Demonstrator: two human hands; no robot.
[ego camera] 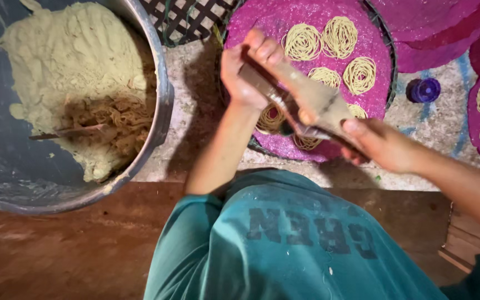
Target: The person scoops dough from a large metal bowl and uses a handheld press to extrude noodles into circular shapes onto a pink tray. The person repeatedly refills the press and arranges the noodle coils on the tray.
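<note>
Both hands, left [248, 69] and right [381, 145], grip a noodle press [306, 103], its underside hidden; the basin [159, 111], partly cropped, holds dough [73, 61].

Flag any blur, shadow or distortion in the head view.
Head view: left hand and right hand on the press look slightly motion-soft; a hard shadow falls left of the left forearm on the floor; the basin rim bows from wide-angle distortion; noodle coils on the mat stay sharp.

magenta woven mat [262, 19], pale yellow noodle coils [303, 42], grey basin [159, 83], teal shirt [284, 244]
</note>
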